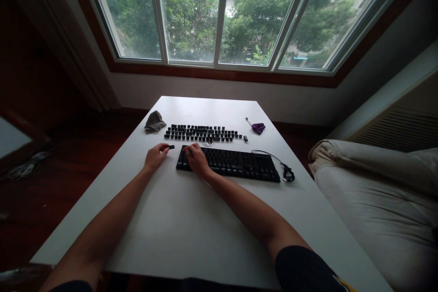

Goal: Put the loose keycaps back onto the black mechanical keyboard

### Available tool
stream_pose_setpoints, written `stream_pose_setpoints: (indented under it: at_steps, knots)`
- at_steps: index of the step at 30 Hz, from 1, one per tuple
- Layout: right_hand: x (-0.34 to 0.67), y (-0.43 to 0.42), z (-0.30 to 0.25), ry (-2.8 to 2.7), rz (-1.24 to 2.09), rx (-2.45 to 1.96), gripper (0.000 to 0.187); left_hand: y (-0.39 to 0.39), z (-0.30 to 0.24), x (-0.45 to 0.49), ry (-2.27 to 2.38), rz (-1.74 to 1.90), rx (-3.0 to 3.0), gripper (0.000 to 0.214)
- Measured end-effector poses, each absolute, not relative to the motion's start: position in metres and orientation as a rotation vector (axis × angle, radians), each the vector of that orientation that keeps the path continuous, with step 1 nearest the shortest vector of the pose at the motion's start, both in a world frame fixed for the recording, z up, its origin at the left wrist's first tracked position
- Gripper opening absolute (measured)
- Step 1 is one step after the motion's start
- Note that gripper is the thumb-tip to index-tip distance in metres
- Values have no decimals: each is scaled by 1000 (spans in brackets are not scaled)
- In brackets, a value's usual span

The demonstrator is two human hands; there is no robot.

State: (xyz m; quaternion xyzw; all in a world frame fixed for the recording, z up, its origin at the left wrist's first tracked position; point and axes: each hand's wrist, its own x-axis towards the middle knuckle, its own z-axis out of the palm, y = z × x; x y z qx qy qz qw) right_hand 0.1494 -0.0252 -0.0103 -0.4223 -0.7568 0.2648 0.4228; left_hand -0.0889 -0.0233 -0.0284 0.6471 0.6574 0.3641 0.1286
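Note:
My left hand (157,156) is closed in a pinch on a black keycap (171,147), just left of the keyboard. The black keyboard (239,163) lies flat on the white table. Over its left end is my right hand (197,159), fingers bent together at the upper left keys; what they hold, if anything, is hidden. Behind the keyboard, many loose black keycaps (201,134) stand in rows. A thin, pale wire loop (207,144) lies between those rows and the keyboard.
A grey cloth (155,122) lies at the table's far left. At the far right are a purple cloth (258,128) and a thin stick-like tool (248,121). A coiled black cable (288,174) rests beside the keyboard's right end. A sofa (372,191) stands right of the table (178,232).

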Motion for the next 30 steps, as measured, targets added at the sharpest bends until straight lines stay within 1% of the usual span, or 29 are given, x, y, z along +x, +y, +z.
stream_pose_setpoints:
  at_steps: [7,14,18,21,25,30]
  knots:
    - [150,-27,-9,-1911,665,-1025,21,-22,-32,-95,2175,842,2100,31]
    - [149,-28,-10,-1909,669,-1026,20,-23,-34,-99,2313,725,2129,31]
    - [149,-29,-8,-1919,670,-1044,20,-21,-33,-103,2361,707,2097,33]
    - [149,-29,-7,-1926,670,-1044,20,-21,-30,-103,2389,764,2102,35]
    - [149,-30,-8,-1927,664,-1036,21,-26,-22,-96,2348,875,2173,30]
    - [150,-31,-5,-1931,665,-1046,21,-31,-16,-83,2283,799,2237,29]
